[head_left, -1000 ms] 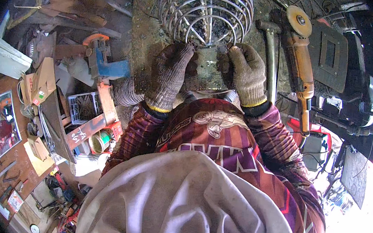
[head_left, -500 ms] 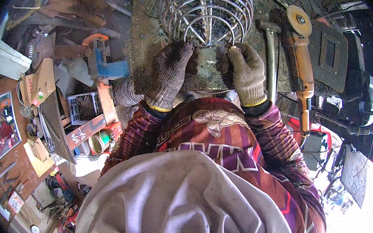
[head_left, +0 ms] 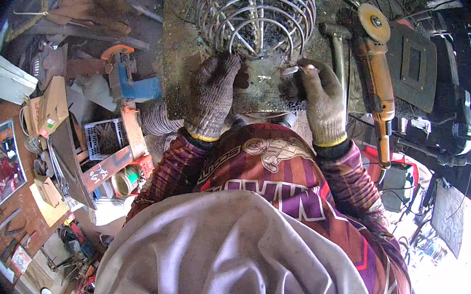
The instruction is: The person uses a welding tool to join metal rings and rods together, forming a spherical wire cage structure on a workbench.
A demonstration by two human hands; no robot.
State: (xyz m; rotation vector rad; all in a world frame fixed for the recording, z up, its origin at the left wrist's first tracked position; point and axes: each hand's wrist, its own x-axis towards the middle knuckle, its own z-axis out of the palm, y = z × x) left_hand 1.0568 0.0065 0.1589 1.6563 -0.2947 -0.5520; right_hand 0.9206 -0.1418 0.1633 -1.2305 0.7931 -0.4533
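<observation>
Two gloved hands sit just above the centre of my view, past the pale hood and patterned maroon sleeves that fill the lower half. My left hand (head_left: 213,96) lies palm down, fingers together and pointing up the frame, pressed flat on the dirty metal plate (head_left: 261,90); it holds nothing that I can see. My right hand (head_left: 318,101) is right of it, fingers curled and pinched around a small shiny metal piece (head_left: 293,70) at its fingertips, just above the plate's upper right part. What sort of piece it is, I cannot tell.

Beyond both hands, at the top centre, stands the round wire cage (head_left: 257,13) of bent steel rods, its lower rim touching the plate and close to my left fingertips. To its right a hammer (head_left: 339,46) lies lengthwise, and just beside that an orange angle grinder (head_left: 376,70) with its disc toward the top edge. At the left of the frame, near my left hand, a blue clamp with an orange handle (head_left: 126,74) rests among scrap, with a small crate of nails (head_left: 106,137) below it.
</observation>
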